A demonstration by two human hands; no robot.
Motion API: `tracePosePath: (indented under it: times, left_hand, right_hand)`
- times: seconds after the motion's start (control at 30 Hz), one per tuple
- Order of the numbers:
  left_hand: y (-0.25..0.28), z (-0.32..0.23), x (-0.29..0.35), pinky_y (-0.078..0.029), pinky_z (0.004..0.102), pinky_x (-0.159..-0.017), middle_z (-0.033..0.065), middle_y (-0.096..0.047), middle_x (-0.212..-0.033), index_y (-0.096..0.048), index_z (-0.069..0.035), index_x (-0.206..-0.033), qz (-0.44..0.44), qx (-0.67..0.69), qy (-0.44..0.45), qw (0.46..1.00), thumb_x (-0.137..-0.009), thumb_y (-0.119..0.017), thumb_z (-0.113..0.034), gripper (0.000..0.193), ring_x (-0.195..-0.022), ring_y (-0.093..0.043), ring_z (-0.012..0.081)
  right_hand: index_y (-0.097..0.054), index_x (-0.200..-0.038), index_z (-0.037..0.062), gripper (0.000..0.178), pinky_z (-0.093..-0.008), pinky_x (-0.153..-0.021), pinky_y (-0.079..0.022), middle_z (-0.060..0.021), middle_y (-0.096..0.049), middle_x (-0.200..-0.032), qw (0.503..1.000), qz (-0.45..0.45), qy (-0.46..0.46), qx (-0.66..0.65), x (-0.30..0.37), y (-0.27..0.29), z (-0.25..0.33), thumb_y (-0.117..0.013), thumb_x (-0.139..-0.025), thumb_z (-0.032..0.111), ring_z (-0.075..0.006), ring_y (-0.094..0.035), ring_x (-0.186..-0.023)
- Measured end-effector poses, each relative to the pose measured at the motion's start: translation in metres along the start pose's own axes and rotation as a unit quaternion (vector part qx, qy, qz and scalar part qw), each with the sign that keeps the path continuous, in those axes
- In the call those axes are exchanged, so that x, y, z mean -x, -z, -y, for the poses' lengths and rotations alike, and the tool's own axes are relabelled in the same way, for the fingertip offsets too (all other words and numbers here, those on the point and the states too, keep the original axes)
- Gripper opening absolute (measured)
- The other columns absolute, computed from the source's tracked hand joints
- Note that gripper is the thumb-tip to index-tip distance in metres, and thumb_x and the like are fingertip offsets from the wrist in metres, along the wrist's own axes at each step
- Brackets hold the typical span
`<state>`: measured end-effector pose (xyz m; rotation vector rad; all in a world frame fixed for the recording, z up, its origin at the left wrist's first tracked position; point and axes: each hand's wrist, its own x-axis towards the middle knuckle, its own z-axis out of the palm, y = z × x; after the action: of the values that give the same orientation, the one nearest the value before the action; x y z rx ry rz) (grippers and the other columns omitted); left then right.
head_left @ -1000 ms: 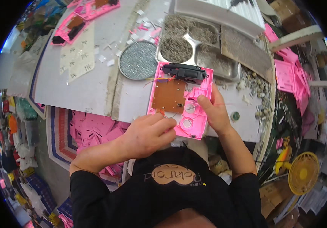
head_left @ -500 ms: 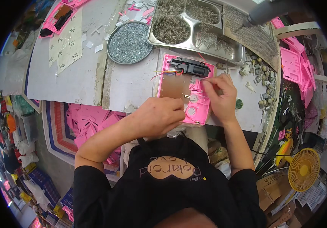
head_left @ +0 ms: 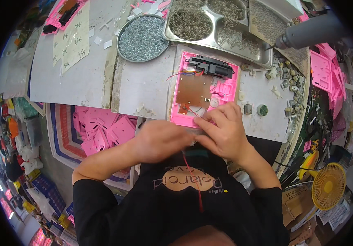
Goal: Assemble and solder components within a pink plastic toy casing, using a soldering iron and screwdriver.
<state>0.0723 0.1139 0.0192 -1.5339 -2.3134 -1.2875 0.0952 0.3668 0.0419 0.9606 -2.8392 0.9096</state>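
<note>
A pink plastic casing (head_left: 179,119) lies open in front of me, tilted slightly. Inside it are a brown circuit board (head_left: 193,91) and, along the far side, a black mechanism (head_left: 211,67). Thin coloured wires (head_left: 180,74) stick out at its left. My right hand (head_left: 227,131) is closed over the near right corner, fingers on top and thumb at the front edge; thin wires run by its fingertips. Just left of that thumb, my left hand (head_left: 160,141) is smeared by motion, its fingers unclear. Below both hands a red wire (head_left: 193,176) hangs before my shirt.
A round tray of screws (head_left: 121,51) and a steel compartment tray (head_left: 262,61) of small metal parts stand beyond the casing. A grey powered tool (head_left: 307,33) hangs at the far right. Small metal blocks (head_left: 291,96) lie to the right, pink parts (head_left: 98,127) at lower left.
Both hands have come nearer to me; the right left the casing's right side for its near corner. A red wire now shows below them. The view has shifted slightly, and more of the grey tool shows.
</note>
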Motion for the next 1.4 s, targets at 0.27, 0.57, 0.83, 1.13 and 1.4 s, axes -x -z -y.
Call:
tracePosePath:
  times: [0.27,0.57,0.83,1.13,1.4]
  left_hand:
    - [-0.003,-0.002,0.04,-0.048,0.037,-0.053,0.0046,-0.048,-0.075,-0.059,-0.011,-0.08,0.074,-0.073,0.135,0.985,-0.076,-0.075,-0.013,0.016,-0.065,-0.059,0.0224]
    - [0.042,0.007,0.009,-0.054,0.0412,-0.063,0.0068,-0.06,-0.086,-0.062,-0.01,-0.093,0.214,0.053,0.145,0.965,-0.081,-0.072,-0.019,0.019,-0.078,-0.065,0.0283]
    - [0.015,0.045,0.018,-0.05,0.0371,-0.056,0.0042,-0.058,-0.083,-0.071,-0.012,-0.102,0.066,0.053,0.054,0.995,-0.082,-0.076,-0.015,0.02,-0.068,-0.063,0.024]
    - [0.017,0.05,-0.001,-0.05,0.0351,-0.054,0.0017,-0.06,-0.077,-0.076,-0.013,-0.093,0.073,0.094,0.07,0.99,-0.079,-0.085,-0.02,0.017,-0.064,-0.063,0.0209]
    - [0.018,0.043,0.006,-0.051,0.0359,-0.057,0.0026,-0.059,-0.081,-0.073,-0.012,-0.095,0.083,0.098,0.111,0.985,-0.083,-0.079,-0.019,0.015,-0.069,-0.063,0.0219]
  right_hand:
    - [-0.072,-0.109,0.0073,0.035,-0.0467,-0.093,-0.041,-0.0035,-0.065,-0.1,0.998,-0.058,-0.011,0.011,-0.022,-0.035,0.029,-0.081,-0.077,0.018,-0.0243,-0.058,-0.093]
    - [-0.064,-0.085,0.0114,0.02,-0.0438,-0.083,-0.037,-0.0039,-0.056,-0.088,0.997,-0.044,-0.037,0.047,-0.032,-0.043,0.032,-0.078,-0.076,0.022,-0.0247,-0.054,-0.088]
    - [-0.074,-0.087,0.0099,0.015,-0.0385,-0.083,-0.045,-0.0048,-0.069,-0.082,0.994,-0.032,-0.038,-0.096,-0.043,0.056,-0.048,-0.082,-0.079,0.02,-0.0219,-0.062,-0.079]
    - [-0.075,-0.102,0.0005,0.018,-0.0289,-0.081,-0.053,-0.0059,-0.074,-0.092,0.96,-0.24,-0.083,0.122,-0.208,0.213,-0.306,-0.074,-0.091,0.015,-0.0131,-0.067,-0.087]
    - [-0.075,-0.087,0.0039,0.012,-0.0389,-0.082,-0.052,-0.0085,-0.072,-0.081,0.986,-0.008,-0.089,0.138,-0.317,0.171,-0.263,-0.077,-0.082,0.015,-0.0229,-0.067,-0.082]
